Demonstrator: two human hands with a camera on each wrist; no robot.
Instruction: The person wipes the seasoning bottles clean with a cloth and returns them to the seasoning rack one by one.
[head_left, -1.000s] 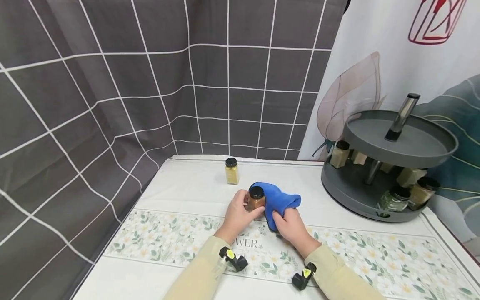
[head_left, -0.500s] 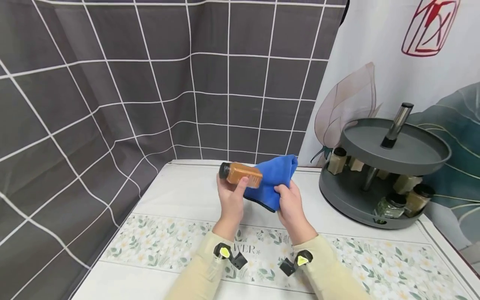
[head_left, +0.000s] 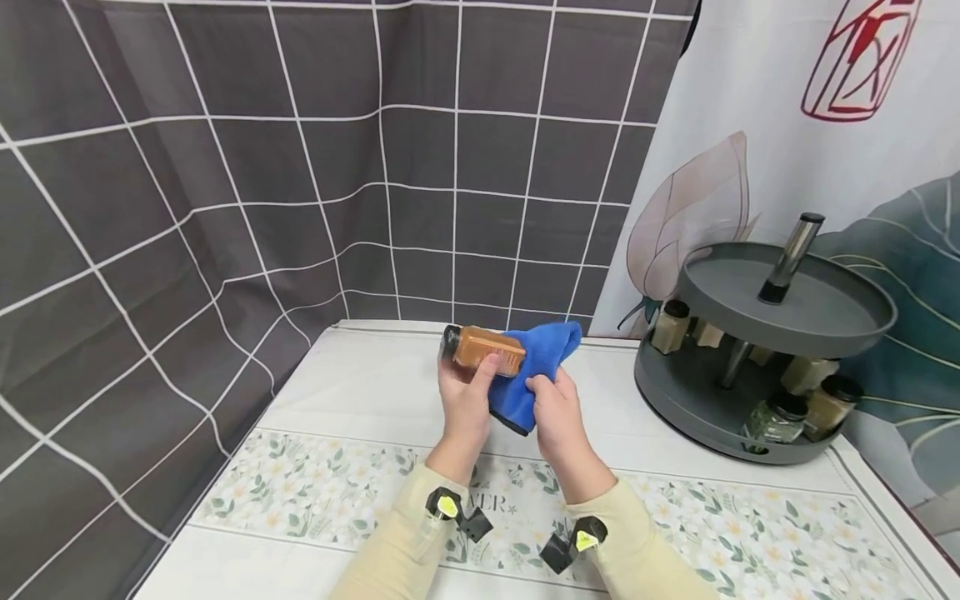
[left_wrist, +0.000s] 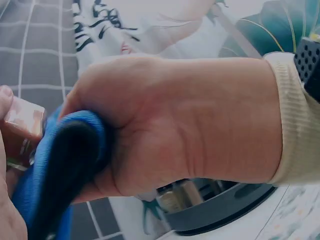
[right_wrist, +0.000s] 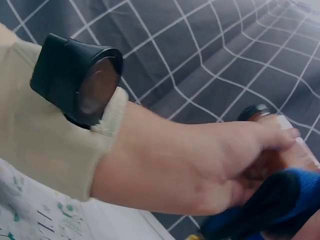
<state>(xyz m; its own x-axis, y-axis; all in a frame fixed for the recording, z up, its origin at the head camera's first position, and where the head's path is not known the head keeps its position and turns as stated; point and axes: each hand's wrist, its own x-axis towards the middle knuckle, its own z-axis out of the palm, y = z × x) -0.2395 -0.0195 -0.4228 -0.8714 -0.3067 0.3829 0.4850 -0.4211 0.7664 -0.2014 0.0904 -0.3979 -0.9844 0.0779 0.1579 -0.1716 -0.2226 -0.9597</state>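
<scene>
My left hand (head_left: pixel 465 408) holds a spice jar (head_left: pixel 487 350) above the table, tilted onto its side. Brown-orange powder fills it and its black lid points left. A blue cloth (head_left: pixel 551 346) lies against the jar's base end, pinched by my right hand (head_left: pixel 558 417). From the left wrist, the right hand (left_wrist: pixel 145 125) is seen curled on the folded cloth (left_wrist: pixel 47 165), with the jar (left_wrist: pixel 22 125) at the edge. The right wrist view shows the left hand (right_wrist: pixel 215 160) around the jar (right_wrist: pixel 287 145); the cloth covers part of it.
On the right stands a grey two-tier turntable rack (head_left: pixel 787 312) with several spice jars on its lower tier, among them a green-flecked jar (head_left: pixel 776 417). A floral runner (head_left: pixel 322 483) crosses the white table (head_left: pixel 360 375). A grey gridded curtain (head_left: pixel 420 150) hangs behind.
The jar has risen from near the table and tipped from upright onto its side. The cloth went up with it, then shifted slightly left with the right hand. The yellow-powder jar is now hidden.
</scene>
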